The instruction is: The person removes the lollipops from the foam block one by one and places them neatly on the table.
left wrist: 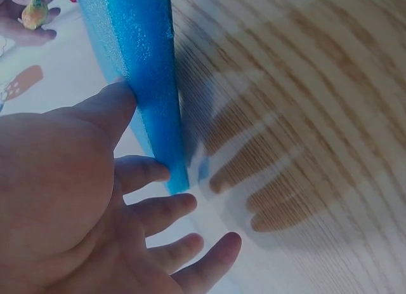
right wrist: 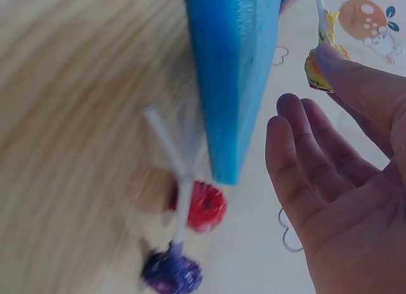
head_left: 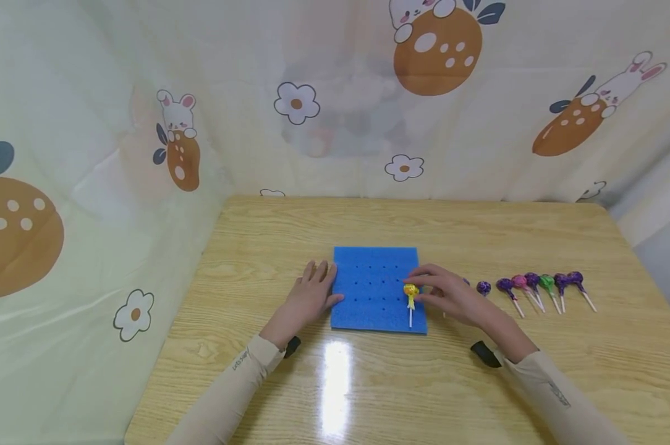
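Note:
A blue foam block (head_left: pixel 368 317) with rows of small holes lies on the table between the two hands. My left hand (head_left: pixel 308 296) is at its left edge, fingers extended, the thumb on the near part of that edge. In the left wrist view the thumb (left wrist: pixel 114 106) and index finger touch the foam's side. My right hand (head_left: pixel 452 298) pinches a yellow-wrapped lollipop (head_left: pixel 411 289) by its head, over the block's right part, with the white stick pointing down. The right wrist view shows the thumb on the yellow wrapper (right wrist: pixel 314 70); the other fingers are spread loosely.
Right of the block, several wrapped lollipops lie on the wooden table (head_left: pixel 246 247), among them a pink one (head_left: pixel 519 282), a green one (head_left: pixel 547 282) and purple ones. A red lollipop (right wrist: pixel 206 208) lies close by the block. A patterned curtain (head_left: pixel 346 123) hangs behind the table.

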### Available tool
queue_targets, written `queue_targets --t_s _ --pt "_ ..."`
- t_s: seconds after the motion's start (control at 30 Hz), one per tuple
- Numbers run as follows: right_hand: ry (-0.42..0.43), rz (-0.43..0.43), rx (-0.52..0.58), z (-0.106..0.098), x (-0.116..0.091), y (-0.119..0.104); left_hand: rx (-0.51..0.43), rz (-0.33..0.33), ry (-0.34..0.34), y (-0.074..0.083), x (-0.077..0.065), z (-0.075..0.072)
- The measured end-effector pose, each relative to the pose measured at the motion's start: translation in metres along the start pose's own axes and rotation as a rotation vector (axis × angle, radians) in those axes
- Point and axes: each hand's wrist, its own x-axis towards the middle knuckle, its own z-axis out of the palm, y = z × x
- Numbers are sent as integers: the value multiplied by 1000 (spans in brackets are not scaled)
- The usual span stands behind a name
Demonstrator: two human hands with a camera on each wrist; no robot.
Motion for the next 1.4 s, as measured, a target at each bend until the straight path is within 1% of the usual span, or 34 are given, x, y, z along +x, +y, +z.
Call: queue_targets --t_s 0.2,0.37,0.47,0.63,0.7,0.87,1.0,1.2,1.4 --pt "50 -30 -9 -5 -15 5 -8 -6 -12 1 -1 -3" --pt "69 -12 -38 -15 -23 8 -5 -8 -20 2 -2 -4" --pt "65 4 -45 -21 -27 10 -2 -8 -21 3 -2 -5" --pt "50 12 -89 -31 -34 15 -1 -2 -16 3 -3 -5" --pt "42 31 -94 -37 -37 15 -3 -2 -16 3 -2 -5" --pt "3 114 -102 -53 -45 19 -16 -9 -21 3 -1 -4" --pt "4 143 -131 -63 -52 25 -20 -15 -24 3 -1 -5" --pt "11 182 -136 -76 -61 37 -29 -19 -27 2 -2 -4" --pt "-7 269 -118 -95 -69 46 -24 -12 -11 0 0 0"
